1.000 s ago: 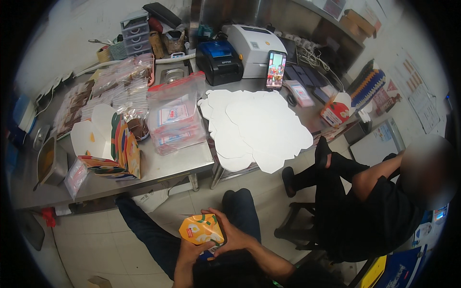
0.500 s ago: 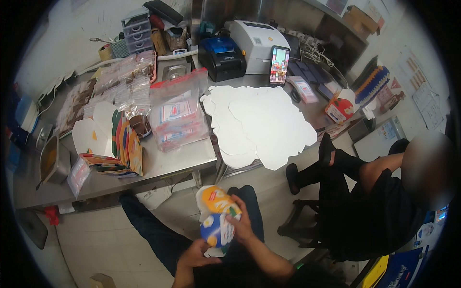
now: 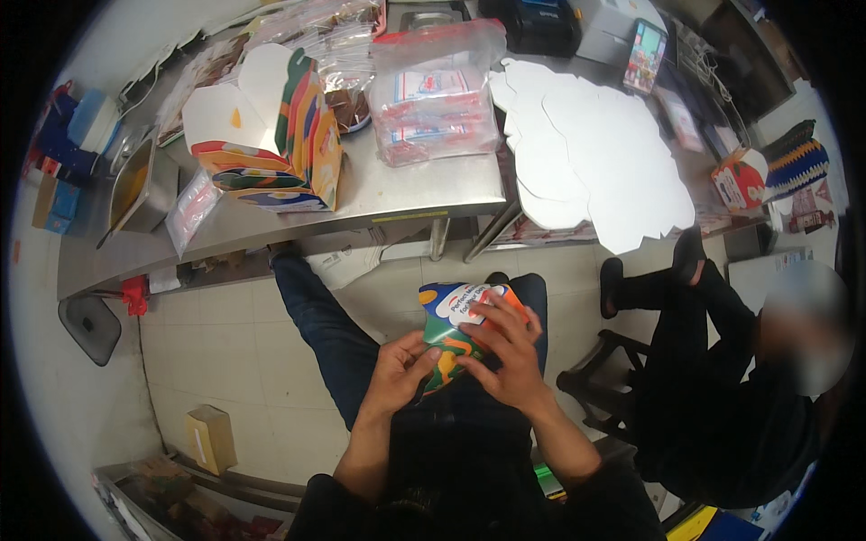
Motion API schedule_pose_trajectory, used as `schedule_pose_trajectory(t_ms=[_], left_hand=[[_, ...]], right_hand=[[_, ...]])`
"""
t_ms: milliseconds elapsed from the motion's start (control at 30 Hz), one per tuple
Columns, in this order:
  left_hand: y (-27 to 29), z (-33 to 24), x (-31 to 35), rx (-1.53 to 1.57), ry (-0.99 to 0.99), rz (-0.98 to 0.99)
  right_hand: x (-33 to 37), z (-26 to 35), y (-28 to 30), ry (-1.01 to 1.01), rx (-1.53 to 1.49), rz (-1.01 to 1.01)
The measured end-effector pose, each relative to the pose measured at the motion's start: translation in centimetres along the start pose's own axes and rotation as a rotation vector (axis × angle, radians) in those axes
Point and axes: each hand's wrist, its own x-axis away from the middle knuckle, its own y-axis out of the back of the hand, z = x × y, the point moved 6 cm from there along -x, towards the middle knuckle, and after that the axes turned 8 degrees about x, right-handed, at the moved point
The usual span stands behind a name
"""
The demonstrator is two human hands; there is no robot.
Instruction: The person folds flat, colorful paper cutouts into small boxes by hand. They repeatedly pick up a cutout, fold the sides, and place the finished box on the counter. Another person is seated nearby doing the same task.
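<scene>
Above my lap is a colourful paper food box (image 3: pixel 439 332), printed in blue, green, orange and white, and it looks partly folded. My left hand (image 3: pixel 395 371) grips its lower left edge, thumb on the near face. My right hand (image 3: pixel 507 350) is closed around its right side, with the fingers bent over the printed face. The box's underside and far side are hidden. On the steel table ahead, a nested stack of similar folded boxes (image 3: pixel 317 149) stands to the left. Flat white box blanks (image 3: pixel 622 162) lie piled at the right, overhanging the front edge.
A zip bag of packets (image 3: pixel 433 99) lies between the stack and the blanks on the steel table (image 3: pixel 388 194). A phone (image 3: pixel 645 56) stands behind. At the right sits another person (image 3: pixel 722 406) beside a dark stool (image 3: pixel 600 383). A cardboard box (image 3: pixel 211 439) is on the floor.
The paper box has been turned, with a green and blue side now facing up. Both hands have shifted their hold. The view has tipped downward, so the table sits higher in the picture.
</scene>
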Motion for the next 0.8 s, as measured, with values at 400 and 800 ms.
schedule_pose_trajectory(t_ms=[400, 800], left_hand=[[-0.7, 1.2, 1.3, 0.498, 0.025, 0.221], [-0.4, 3.6, 0.7, 0.800, 0.056, 0.313]], right_hand=[[-0.3, 0.1, -2.3, 0.004, -0.334, 0.004], [1.3, -3.1, -2.9, -0.295, -0.791, -0.324]])
